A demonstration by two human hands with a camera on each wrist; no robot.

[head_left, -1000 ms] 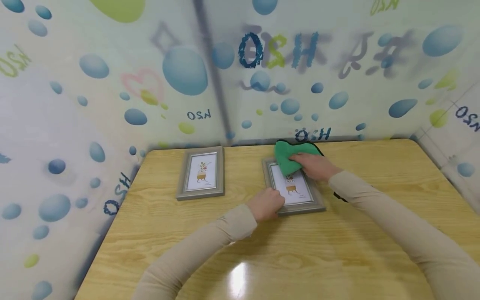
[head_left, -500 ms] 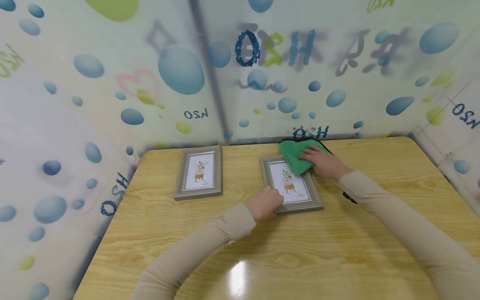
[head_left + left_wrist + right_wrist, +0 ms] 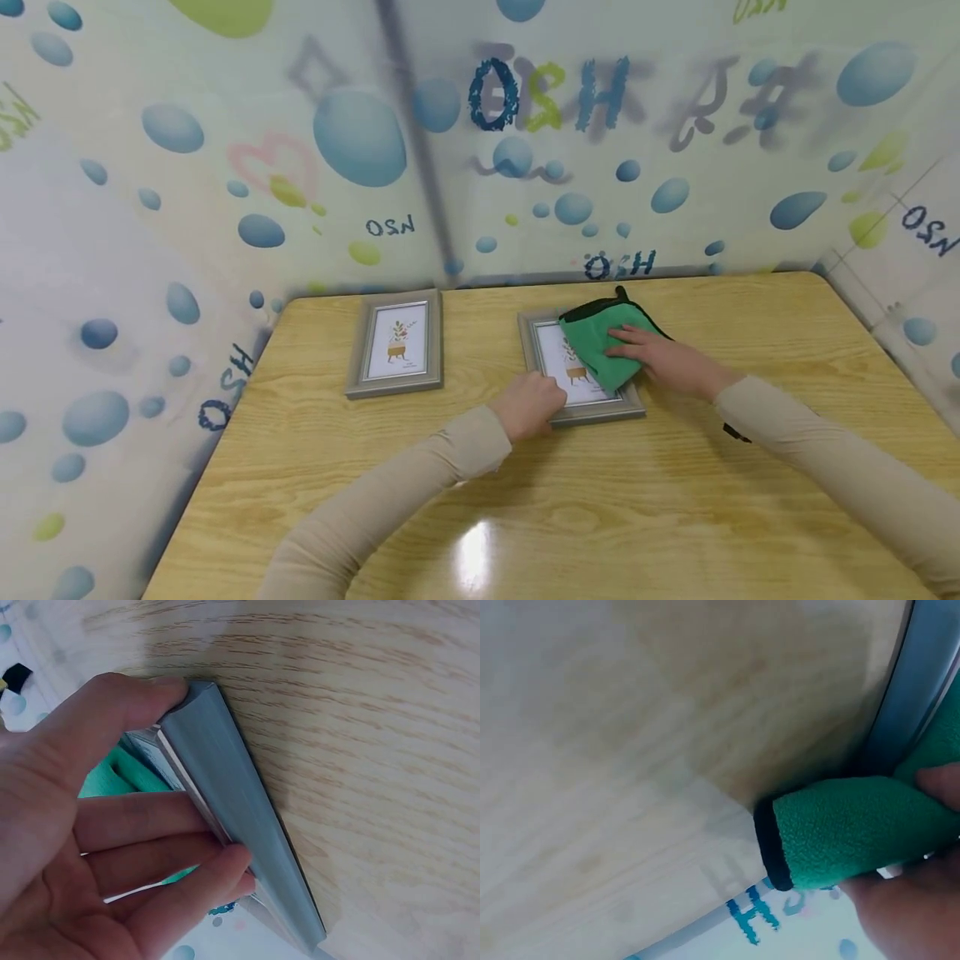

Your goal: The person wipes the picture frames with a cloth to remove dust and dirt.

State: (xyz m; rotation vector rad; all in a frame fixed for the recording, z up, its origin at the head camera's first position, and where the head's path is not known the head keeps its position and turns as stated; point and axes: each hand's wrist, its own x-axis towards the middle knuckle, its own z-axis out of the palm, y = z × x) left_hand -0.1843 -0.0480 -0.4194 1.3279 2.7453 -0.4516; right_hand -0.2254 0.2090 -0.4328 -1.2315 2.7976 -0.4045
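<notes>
Wiping seemed unfinished near the surface's (image 3: 600, 517) far edge: my left hand (image 3: 528, 406) gripped the right frame (image 3: 579, 393), my right hand (image 3: 677, 362) the green cloth (image 3: 596, 337) over it. Whether the left frame (image 3: 396, 343) was done, I couldn't tell.

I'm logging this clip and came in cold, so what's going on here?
A person's left hand grips the near-left corner of a picture frame on a wooden table. Their right hand holds a green cloth with dark edging over the right part of that frame, covering some of its picture. To the left, a second frame with a similar picture lies untouched.
</notes>
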